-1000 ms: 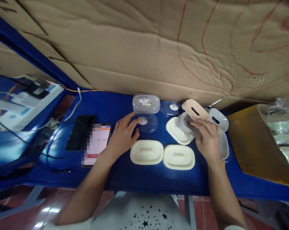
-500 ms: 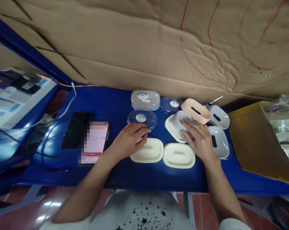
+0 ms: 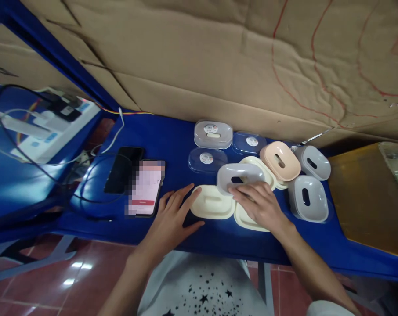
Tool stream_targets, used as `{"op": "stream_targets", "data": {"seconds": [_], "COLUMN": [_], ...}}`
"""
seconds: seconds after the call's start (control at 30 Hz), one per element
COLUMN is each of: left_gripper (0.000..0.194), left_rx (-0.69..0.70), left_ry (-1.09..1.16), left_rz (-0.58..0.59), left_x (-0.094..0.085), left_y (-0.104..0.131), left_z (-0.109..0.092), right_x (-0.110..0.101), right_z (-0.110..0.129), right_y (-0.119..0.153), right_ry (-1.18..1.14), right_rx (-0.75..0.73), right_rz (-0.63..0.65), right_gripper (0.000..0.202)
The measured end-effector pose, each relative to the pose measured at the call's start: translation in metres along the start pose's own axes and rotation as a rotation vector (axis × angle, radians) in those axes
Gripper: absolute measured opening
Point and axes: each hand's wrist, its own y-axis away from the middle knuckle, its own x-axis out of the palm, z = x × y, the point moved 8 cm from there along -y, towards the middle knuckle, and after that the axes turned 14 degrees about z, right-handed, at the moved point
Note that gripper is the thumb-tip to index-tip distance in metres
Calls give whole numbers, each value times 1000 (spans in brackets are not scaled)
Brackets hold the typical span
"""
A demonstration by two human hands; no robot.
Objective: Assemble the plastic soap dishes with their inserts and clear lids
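Note:
My right hand [image 3: 258, 202] grips the near edge of a grey box part with an oval slot [image 3: 225, 177], held above the cream trays. Beneath that hand lies a cream oval tray [image 3: 248, 219], partly covered. My left hand [image 3: 175, 215] has its fingers spread and holds nothing; its fingertips reach the left edge of another cream tray [image 3: 215, 208]. A third cream tray [image 3: 268, 173] shows behind the held part. To the right stand a peach slotted box [image 3: 281, 160] and two grey slotted boxes, one nearer [image 3: 314, 199] and one farther [image 3: 314, 160].
Clear lids with round stickers [image 3: 207, 164] [image 3: 250, 144] and a lidded box [image 3: 214, 134] lie at the back. Two phones [image 3: 146, 188] [image 3: 123, 171] with cables are on the left, beyond them a power strip [image 3: 57, 131]. A cardboard box [image 3: 367, 197] stands right.
My right hand has carried the grey part leftward and nearer, off the back cream tray. My left hand has moved toward me and spread its fingers. The view has shifted left.

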Motion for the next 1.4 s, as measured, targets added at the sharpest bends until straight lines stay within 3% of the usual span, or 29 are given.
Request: {"op": "stream_targets", "data": {"seconds": [0.1, 0.3, 0.43, 0.57, 0.73, 0.9, 1.07, 1.23, 1.4], "left_gripper": [89, 90, 82, 66, 56, 56, 51, 52, 46], "left_rx": [10, 31, 43, 63, 108, 94, 131, 140, 152], "left_ry": [10, 58, 77, 63, 144, 147, 119, 104, 106], "left_rz": [-7, -14, -24, -10, -33, 15, 47, 67, 1], "left_x": [-1, -5, -7, -8, -10, -9, -9, -8, -34], "left_y": [-9, -19, -18, -17, -15, -16, -17, -16, -23], "left_z": [1, 2, -2, -2, 5, 8, 4, 2, 1], "right_x": [0, 16, 25, 22, 20, 25, 26, 35, 28], "right_z": [16, 53, 60, 47, 27, 42, 59, 61, 51], "right_y": [-5, -16, -22, -13, 8, 16, 16, 16, 15], "right_ry": [-17, -50, -40, -81, -93, -105, -85, -109, -175], "right_rx": [-28, -73, -66, -21, 82, 62, 57, 51, 52], "right_rz": [29, 228, 312, 300, 229, 226, 156, 174, 215], "right_gripper": [33, 43, 46, 49, 36, 44, 39, 40, 36]}}
